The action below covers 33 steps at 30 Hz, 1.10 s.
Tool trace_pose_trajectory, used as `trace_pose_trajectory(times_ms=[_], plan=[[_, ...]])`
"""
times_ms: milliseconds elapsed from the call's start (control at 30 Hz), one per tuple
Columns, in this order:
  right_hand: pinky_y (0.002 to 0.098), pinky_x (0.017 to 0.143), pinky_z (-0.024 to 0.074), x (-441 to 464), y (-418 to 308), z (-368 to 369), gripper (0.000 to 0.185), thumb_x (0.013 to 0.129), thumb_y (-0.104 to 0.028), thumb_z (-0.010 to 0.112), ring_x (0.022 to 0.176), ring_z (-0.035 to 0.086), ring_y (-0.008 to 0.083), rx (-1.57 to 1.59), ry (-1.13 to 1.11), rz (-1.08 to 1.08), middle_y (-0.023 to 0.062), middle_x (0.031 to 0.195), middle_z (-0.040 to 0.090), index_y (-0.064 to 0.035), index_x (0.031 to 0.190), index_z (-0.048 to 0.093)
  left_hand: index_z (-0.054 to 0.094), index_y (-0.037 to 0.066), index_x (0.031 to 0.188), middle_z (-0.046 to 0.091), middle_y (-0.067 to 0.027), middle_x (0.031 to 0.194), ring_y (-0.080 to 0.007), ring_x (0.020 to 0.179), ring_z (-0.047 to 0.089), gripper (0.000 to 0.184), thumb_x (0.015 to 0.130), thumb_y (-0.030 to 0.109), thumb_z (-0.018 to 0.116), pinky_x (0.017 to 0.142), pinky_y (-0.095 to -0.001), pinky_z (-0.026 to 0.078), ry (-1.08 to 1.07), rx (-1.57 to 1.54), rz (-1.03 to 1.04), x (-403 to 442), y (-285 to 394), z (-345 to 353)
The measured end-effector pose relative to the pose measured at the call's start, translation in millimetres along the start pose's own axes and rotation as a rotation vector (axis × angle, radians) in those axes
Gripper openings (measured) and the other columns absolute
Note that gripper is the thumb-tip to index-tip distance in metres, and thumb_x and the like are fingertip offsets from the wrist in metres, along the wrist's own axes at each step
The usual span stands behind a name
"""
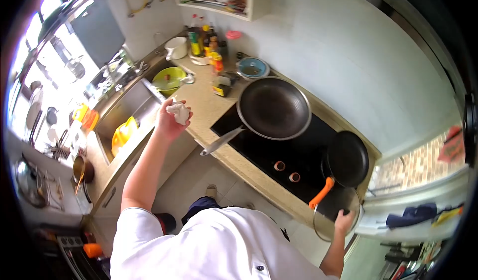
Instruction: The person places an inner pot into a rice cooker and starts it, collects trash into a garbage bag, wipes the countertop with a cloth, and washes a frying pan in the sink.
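Observation:
My left hand (169,124) is raised near the corner between sink and counter, its fingers closed around a crumpled white tissue (178,112). On the far right, my right hand (343,222) grips the dark knob of a round glass lid (324,223) at the counter's right end. Just beyond the lid sits a black frying pan (347,156) with an orange handle. A large dark wok (274,108) rests on the black cooktop (259,148), its metal handle pointing toward my left side.
Sauce bottles (195,41), a blue bowl (253,67) and a white pot (176,47) stand along the wall. A green basin (168,80) and a yellow-orange item (124,133) are in the sink (142,103). Two round knobs (280,166) are on the cooktop. A dish cabinet (249,1) hangs above.

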State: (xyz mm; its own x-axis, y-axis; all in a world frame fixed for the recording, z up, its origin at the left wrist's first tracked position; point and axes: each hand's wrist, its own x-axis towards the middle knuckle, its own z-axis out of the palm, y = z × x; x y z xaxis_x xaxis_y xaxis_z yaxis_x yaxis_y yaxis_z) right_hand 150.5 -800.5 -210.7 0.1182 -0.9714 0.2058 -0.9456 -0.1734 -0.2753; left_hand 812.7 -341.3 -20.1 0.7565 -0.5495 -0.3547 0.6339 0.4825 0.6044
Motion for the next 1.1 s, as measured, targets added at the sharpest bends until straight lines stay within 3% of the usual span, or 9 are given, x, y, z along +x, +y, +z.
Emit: trace_pose_trajectory(times_ms=[200,267,333,467,667,800,833,933,1100], plan=[[0.0504,0.084,0.051,-16,28,-102,0.044,0.091,-0.034,0.064,0.097,0.064,0.0438,0.001,0.242,0.084,0.0238,0.111,0.067,-0.0009,0.12,0.06,0.058,0.009,0.12,0.065,-0.0152,0.108,-0.0316,0.099,0.064,0.043,0.092,0.04,0.048,0.076,-0.0466,0.054,-0.112,-0.126,0.068,-14,28,-51],[0.0481,0.08,0.0525,-14,24,-136,0.041,0.095,-0.025,0.059,0.093,0.067,0.0396,0.125,0.242,0.163,0.0268,0.103,0.068,0.0077,0.119,0.057,0.058,0.009,0.119,0.065,-0.0153,0.109,-0.0316,0.099,0.064,0.042,0.091,0.039,0.048,0.079,-0.0476,0.054,-0.093,-0.147,0.11,-16,42,-74],[0.044,0.078,0.0547,4,22,-108,0.038,0.096,-0.023,0.058,0.09,0.069,0.0335,0.303,0.268,0.109,0.0246,0.101,0.068,0.0074,0.119,0.058,0.059,0.008,0.114,0.064,-0.0156,0.109,-0.0323,0.097,0.064,0.038,0.09,0.036,0.048,0.082,-0.048,0.054,-0.2,-0.272,0.136,-12,62,-122],[0.0429,0.078,0.0543,-49,-230,-88,0.037,0.096,-0.024,0.059,0.09,0.068,0.0316,0.579,0.103,-0.082,0.0225,0.102,0.068,0.0057,0.118,0.059,0.062,0.009,0.103,0.066,-0.0109,0.096,-0.0276,0.091,0.066,0.029,0.091,0.032,0.049,0.082,-0.0438,0.055,-0.12,-0.282,0.031,19,63,-164],[0.0412,0.077,0.0537,-192,-567,-35,0.034,0.096,-0.025,0.06,0.09,0.067,0.0287,0.981,-0.479,-0.492,0.0195,0.102,0.068,0.0032,0.115,0.06,0.065,0.012,0.095,0.068,-0.0075,0.085,-0.0256,0.079,0.068,0.027,0.094,0.035,0.05,0.073,-0.0449,0.057,-0.064,-0.285,0.024,21,94,-256],[0.04,0.077,0.0532,-326,-741,-51,0.032,0.096,-0.025,0.06,0.091,0.067,0.0268,1.25,-1.039,-0.705,0.0174,0.102,0.068,0.0015,0.113,0.061,0.06,0.014,0.109,0.066,-0.0093,0.094,-0.0254,0.082,0.068,0.031,0.094,0.041,0.054,0.07,-0.0437,0.057,0.257,-0.087,0.1,-30,127,-281],[0.0398,0.077,0.0531,-361,-776,-62,0.032,0.096,-0.026,0.06,0.091,0.067,0.0264,1.308,-1.204,-0.741,0.0169,0.102,0.068,0.0011,0.113,0.061,0.056,0.013,0.117,0.065,-0.0106,0.098,-0.0262,0.085,0.067,0.036,0.096,0.041,0.051,0.07,-0.0456,0.056,0.308,-0.083,0.125,-30,126,-296],[0.0389,0.076,0.0528,-471,-866,-102,0.031,0.096,-0.026,0.061,0.091,0.066,0.0249,1.4,-1.724,-0.815,0.0154,0.102,0.068,-0.0002,0.112,0.062,0.06,0.011,0.109,0.066,-0.0093,0.096,-0.0217,0.081,0.067,0.03,0.095,0.037,0.053,0.07,-0.0393,0.056,0.139,-0.281,0.33,-49,117,-349],[0.0375,0.076,0.0523,-646,-963,-181,0.029,0.095,-0.027,0.061,0.091,0.066,0.0225,1.225,-2.558,-0.776,0.0129,0.103,0.068,-0.0023,0.11,0.062,0.062,0.012,0.108,0.066,-0.007,0.096,-0.0196,0.08,0.067,0.03,0.095,0.037,0.054,0.068,-0.037,0.056,0.121,-0.162,0.544,-69,133,-391]])
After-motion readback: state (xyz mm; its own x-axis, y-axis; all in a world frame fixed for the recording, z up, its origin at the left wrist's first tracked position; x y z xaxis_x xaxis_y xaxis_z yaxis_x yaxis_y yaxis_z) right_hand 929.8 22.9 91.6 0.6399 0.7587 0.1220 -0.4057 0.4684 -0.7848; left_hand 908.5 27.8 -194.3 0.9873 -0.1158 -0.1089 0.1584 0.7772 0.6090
